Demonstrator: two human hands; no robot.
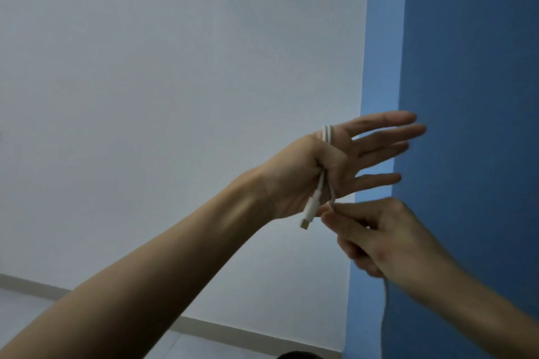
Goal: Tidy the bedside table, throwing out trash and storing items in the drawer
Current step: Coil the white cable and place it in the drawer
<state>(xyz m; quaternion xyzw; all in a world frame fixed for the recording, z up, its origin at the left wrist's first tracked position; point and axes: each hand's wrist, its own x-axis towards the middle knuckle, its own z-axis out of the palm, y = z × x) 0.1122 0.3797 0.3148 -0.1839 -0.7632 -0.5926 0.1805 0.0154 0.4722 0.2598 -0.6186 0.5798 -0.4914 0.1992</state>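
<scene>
My left hand (pixel 309 175) is raised in front of me, palm toward me, with the four fingers straight, spread and pointing right. My thumb (pixel 332 156) is folded across the palm and pins the white cable (pixel 328 134) against it. The cable loops over the top of that hand at the base of the index finger and runs down the palm under the thumb. Its plug (pixel 308 211) dangles free by the heel of the palm, tip pointing down.

My right hand (pixel 382 239) sits just below and to the right of the left one, fingers curled, thumb and fingertips pinching the cable where it comes off the lower edge of my left palm. Both hands are blurred. From under my right hand the rest of the cable hangs down in a loose line toward the bottom of the view; where it ends I cannot tell.

Behind my hands a white wall (pixel 175 81) meets a blue wall (pixel 466 67) at a corner. A pale baseboard (pixel 248 332) runs along the white wall above the floor (pixel 26 303). A dark rounded shape (pixel 294 355) shows at the bottom edge; I cannot tell what it is.
</scene>
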